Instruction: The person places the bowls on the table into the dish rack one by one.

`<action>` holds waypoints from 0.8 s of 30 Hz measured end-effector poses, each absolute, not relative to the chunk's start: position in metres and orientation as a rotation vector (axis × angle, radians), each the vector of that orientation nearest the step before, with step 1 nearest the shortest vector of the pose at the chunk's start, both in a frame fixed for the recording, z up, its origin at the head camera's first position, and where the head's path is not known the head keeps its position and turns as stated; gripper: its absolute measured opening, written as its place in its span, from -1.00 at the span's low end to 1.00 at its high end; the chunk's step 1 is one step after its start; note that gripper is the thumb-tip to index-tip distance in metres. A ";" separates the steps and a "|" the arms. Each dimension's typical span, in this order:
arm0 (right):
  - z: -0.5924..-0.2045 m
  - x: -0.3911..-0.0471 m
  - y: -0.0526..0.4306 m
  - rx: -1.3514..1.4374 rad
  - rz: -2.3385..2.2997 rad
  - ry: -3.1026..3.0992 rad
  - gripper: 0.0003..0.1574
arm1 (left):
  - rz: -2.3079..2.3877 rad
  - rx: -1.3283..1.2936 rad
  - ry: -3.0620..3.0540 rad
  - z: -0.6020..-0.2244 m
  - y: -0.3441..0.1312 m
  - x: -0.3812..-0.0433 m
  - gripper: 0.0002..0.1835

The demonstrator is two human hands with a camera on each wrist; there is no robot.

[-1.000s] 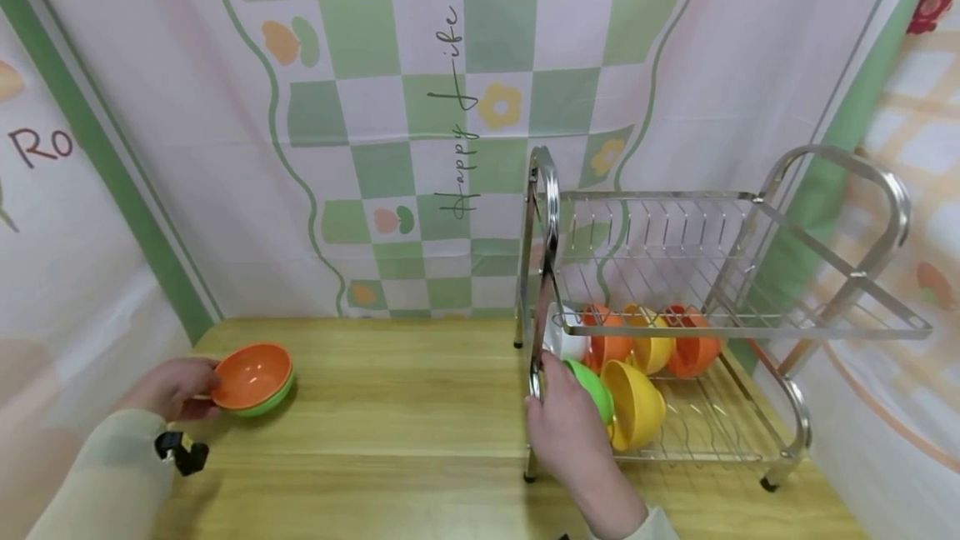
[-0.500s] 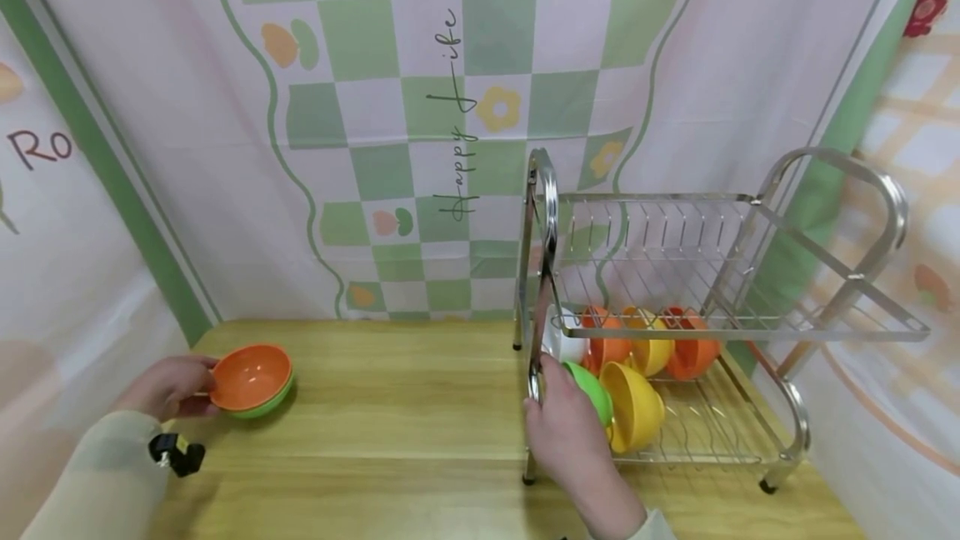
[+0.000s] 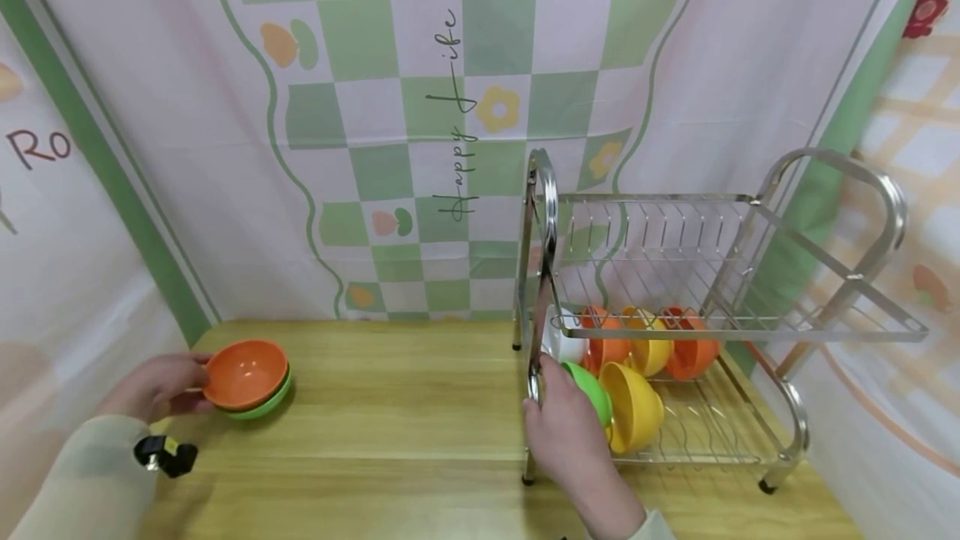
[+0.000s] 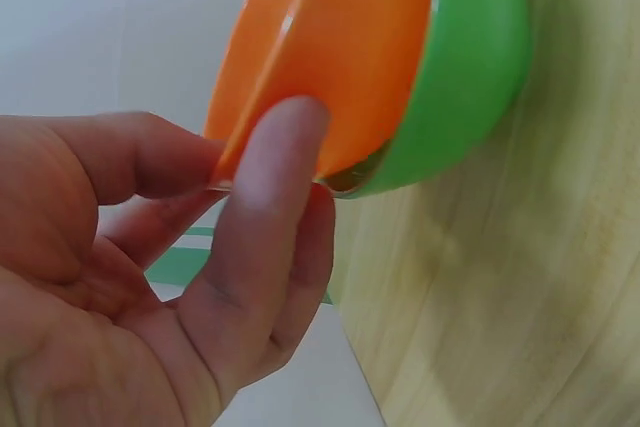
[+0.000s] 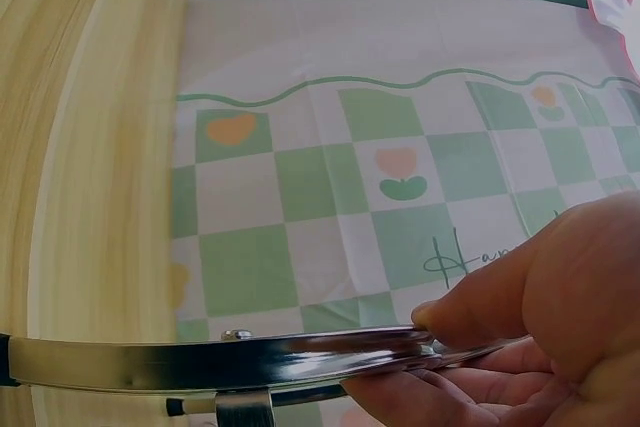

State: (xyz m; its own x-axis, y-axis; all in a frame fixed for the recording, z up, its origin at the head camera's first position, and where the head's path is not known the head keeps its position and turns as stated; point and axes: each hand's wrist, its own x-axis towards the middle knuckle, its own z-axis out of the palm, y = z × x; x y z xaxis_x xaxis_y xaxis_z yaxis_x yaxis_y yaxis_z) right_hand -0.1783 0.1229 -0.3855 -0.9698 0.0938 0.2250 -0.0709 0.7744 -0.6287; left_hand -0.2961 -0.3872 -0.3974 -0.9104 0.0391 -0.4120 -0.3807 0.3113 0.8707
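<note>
My left hand (image 3: 159,383) pinches the rim of an orange bowl (image 3: 247,372) at the left of the table. The bowl sits tilted inside a green bowl (image 3: 272,405), its near-hand side raised. In the left wrist view a gap shows between the orange bowl (image 4: 375,57) and the rim of the green bowl (image 4: 480,67), with thumb and fingers on the orange edge. On the right, my right hand (image 3: 570,432) grips the left side tube of a metal dish rack (image 3: 750,334). The right wrist view has the thumb and fingers around that tube (image 5: 200,365).
On the rack's lower shelf stand a white bowl (image 3: 564,340), a green bowl (image 3: 590,392), a large yellow bowl (image 3: 633,407) and several orange and yellow ones behind. Bare wood table (image 3: 405,398) lies between the hands. A patterned curtain (image 3: 420,273) hangs behind.
The left hand has moved slightly left, and the orange bowl has shifted left and lifted a little from the green bowl, widening the gap. The right hand stays on the rack.
</note>
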 end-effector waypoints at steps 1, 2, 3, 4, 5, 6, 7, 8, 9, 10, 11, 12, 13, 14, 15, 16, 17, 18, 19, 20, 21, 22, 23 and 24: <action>-0.385 -0.178 0.123 -0.017 0.979 -2.725 -0.21 | 1.634 -0.301 2.224 -0.396 -0.388 -0.297 -0.22; -0.385 -0.178 0.123 -0.016 0.980 -2.724 -0.21 | 1.634 -0.289 2.223 -0.396 -0.390 -0.297 -0.22; -0.385 -0.178 0.123 -0.015 0.979 -2.724 -0.21 | 1.638 -0.284 2.220 -0.395 -0.391 -0.298 -0.21; -0.385 -0.178 0.123 -0.015 0.979 -2.723 -0.21 | 1.639 -0.278 2.219 -0.394 -0.392 -0.298 -0.21; -0.385 -0.178 0.123 -0.015 0.978 -2.723 -0.21 | 1.636 -0.271 2.222 -0.393 -0.393 -0.299 -0.20; -0.385 -0.178 0.123 -0.016 0.977 -2.723 -0.21 | 1.634 -0.258 2.222 -0.392 -0.393 -0.300 -0.20; -0.385 -0.178 0.123 -0.017 0.976 -2.723 -0.22 | 1.638 -0.256 2.219 -0.391 -0.393 -0.300 -0.21; -0.385 -0.178 0.123 -0.018 0.977 -2.724 -0.22 | 1.645 -0.247 2.214 -0.390 -0.393 -0.300 -0.21; -0.385 -0.178 0.123 -0.020 0.976 -2.725 -0.22 | 1.663 -0.246 2.201 -0.389 -0.393 -0.300 -0.21; -0.385 -0.178 0.123 -0.022 0.978 -2.726 -0.22 | 1.686 -0.241 2.184 -0.388 -0.393 -0.300 -0.21; -0.385 -0.178 0.123 -0.022 0.980 -2.728 -0.22 | 1.721 -0.236 2.156 -0.387 -0.393 -0.299 -0.20; -0.385 -0.178 0.123 -0.023 0.983 -2.730 -0.21 | 1.762 -0.232 2.120 -0.386 -0.393 -0.298 -0.20; -0.385 -0.178 0.123 -0.021 0.983 -2.732 -0.21 | 1.802 -0.231 2.078 -0.385 -0.393 -0.297 -0.18; -0.385 -0.177 0.123 -0.020 0.983 -2.732 -0.21 | 1.842 -0.225 2.032 -0.384 -0.393 -0.296 -0.16; -0.385 -0.177 0.123 -0.019 0.984 -2.732 -0.21 | 1.883 -0.230 1.985 -0.383 -0.393 -0.295 -0.14; -0.385 -0.178 0.123 -0.017 0.983 -2.732 -0.21 | 1.925 -0.234 1.935 -0.383 -0.393 -0.294 -0.12; -0.385 -0.178 0.123 -0.015 0.980 -2.731 -0.22 | 1.956 -0.242 1.894 -0.382 -0.392 -0.294 -0.11; -0.385 -0.178 0.124 -0.014 0.977 -2.731 -0.22 | 1.984 -0.253 1.856 -0.382 -0.391 -0.293 -0.10; -0.385 -0.178 0.124 -0.012 0.975 -2.730 -0.22 | 2.008 -0.264 1.827 -0.381 -0.390 -0.292 -0.09; -0.385 -0.178 0.124 -0.011 0.973 -2.728 -0.22 | 2.032 -0.269 1.800 -0.381 -0.389 -0.292 -0.08; -0.386 -0.178 0.124 -0.010 0.971 -2.728 -0.22 | 2.057 -0.277 1.777 -0.381 -0.387 -0.291 -0.09; -0.386 -0.178 0.124 -0.009 0.969 -2.727 -0.22 | 2.076 -0.275 1.760 -0.382 -0.386 -0.290 -0.10; -0.386 -0.178 0.124 -0.008 0.968 -2.726 -0.22 | 2.089 -0.267 1.750 -0.382 -0.384 -0.289 -0.10; -0.386 -0.179 0.124 -0.009 0.968 -2.727 -0.22 | 2.102 -0.257 1.737 -0.383 -0.382 -0.289 -0.11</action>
State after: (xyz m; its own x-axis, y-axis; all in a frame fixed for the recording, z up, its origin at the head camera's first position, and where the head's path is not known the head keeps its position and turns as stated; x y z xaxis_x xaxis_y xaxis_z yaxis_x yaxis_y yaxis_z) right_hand -0.1785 0.1238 -0.3861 -0.9695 0.0875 0.2291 -0.0765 0.7796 -0.6215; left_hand -0.2885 -0.3817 -0.3826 -0.9031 0.1865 -0.3868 -0.4151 -0.1480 0.8977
